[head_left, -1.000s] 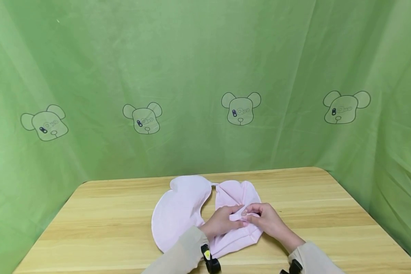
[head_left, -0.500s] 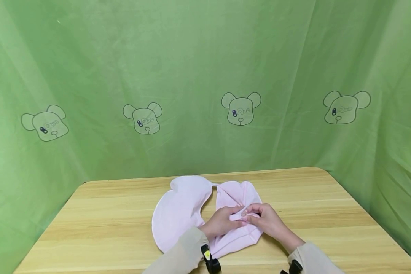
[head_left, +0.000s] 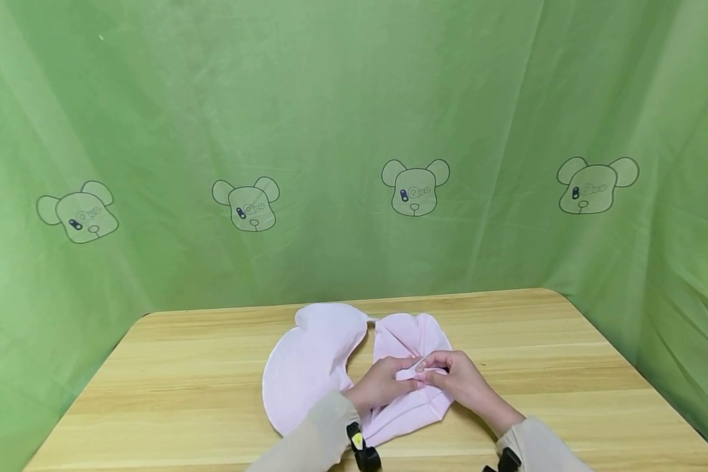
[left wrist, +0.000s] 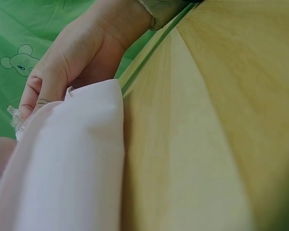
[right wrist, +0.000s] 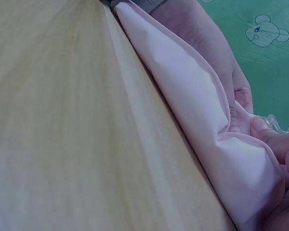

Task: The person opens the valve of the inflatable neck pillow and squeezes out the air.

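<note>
Nothing has moved much since the earlier frames: both hands stay at the same place on the pink cloth (head_left: 313, 367), only the far left lobe of it looks very slightly shifted. This cloth is soft, matte and pale pink, with two rounded lobes like a horseshoe, and it lies flat on the middle of the worktop (head_left: 153, 367), near the front edge. The left lobe is smooth; the right lobe has folds and creases under the hands. The left hand (head_left: 383, 383) rests on the right lobe, and its fingers (head_left: 410, 364) are curled and pinch a raised fold of the fabric. The right hand (head_left: 457, 377) meets it from the other side, its fingers (head_left: 431, 364) also closed on the same small fold, so the fingertips of both hands almost touch. The worktop is light wood with straight grain and a rounded corner. Behind it hangs a wrinkled green curtain (head_left: 330, 98) printed with outlined bear heads (head_left: 415, 187).
</note>
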{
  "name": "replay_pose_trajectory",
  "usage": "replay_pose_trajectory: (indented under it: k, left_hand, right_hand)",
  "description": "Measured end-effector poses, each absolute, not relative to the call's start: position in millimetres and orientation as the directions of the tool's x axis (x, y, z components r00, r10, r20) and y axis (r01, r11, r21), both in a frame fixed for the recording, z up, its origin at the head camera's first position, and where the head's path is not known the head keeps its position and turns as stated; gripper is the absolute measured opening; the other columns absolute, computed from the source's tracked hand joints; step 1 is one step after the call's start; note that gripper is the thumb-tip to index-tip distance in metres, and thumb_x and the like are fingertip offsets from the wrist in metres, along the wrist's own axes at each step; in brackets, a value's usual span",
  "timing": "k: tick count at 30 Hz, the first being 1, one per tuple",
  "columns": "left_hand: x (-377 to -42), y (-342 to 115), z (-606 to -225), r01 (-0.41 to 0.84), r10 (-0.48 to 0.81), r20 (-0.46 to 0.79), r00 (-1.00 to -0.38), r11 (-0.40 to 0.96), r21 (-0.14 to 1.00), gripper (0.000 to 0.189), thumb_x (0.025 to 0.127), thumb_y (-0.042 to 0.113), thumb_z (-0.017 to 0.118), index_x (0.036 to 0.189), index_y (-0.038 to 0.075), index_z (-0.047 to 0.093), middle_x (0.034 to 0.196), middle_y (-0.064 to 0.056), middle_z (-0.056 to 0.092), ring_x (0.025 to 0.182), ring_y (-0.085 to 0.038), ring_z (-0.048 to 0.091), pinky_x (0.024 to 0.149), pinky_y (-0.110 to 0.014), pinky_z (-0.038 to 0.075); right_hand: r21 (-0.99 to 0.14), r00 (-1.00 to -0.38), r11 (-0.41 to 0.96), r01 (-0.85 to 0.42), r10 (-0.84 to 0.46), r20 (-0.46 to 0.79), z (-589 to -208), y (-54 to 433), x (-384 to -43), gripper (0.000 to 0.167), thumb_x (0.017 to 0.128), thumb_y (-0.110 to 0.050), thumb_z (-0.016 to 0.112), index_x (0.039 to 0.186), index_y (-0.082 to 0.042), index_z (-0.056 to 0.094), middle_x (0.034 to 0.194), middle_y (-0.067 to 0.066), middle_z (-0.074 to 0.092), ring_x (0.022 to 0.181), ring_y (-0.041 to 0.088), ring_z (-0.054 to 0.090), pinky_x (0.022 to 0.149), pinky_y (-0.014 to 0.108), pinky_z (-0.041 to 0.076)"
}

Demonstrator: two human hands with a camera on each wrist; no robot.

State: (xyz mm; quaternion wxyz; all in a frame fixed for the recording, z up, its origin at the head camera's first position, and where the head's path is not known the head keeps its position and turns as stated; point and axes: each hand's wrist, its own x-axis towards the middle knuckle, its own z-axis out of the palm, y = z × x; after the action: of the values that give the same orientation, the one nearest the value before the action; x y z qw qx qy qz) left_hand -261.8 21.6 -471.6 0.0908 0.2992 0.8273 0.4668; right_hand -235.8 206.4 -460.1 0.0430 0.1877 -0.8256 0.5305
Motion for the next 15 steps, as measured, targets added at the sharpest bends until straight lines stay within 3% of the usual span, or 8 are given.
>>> replay_pose_trajectory:
  k: [15]
  left_hand:
    - [-258.9, 22.6, -469.2, 0.401, 0.579, 0.116, -0.807, 0.394, 0.827, 0.037, 0.088, 0.017, 0.066, 0.124, 0.012, 0.063, 0.120, -0.005, 0.065, 0.106, -0.012, 0.059, 0.092, -0.023, 0.045]
  right_hand:
    - [-0.868, -0.938, 0.378, -0.324, -0.247, 0.242, -458.9, 205.9, -235.7, 0.007, 0.079, 0.001, 0.069, 0.085, 0.003, 0.069, 0.085, 0.011, 0.069, 0.078, 0.002, 0.058, 0.072, 0.019, 0.049]
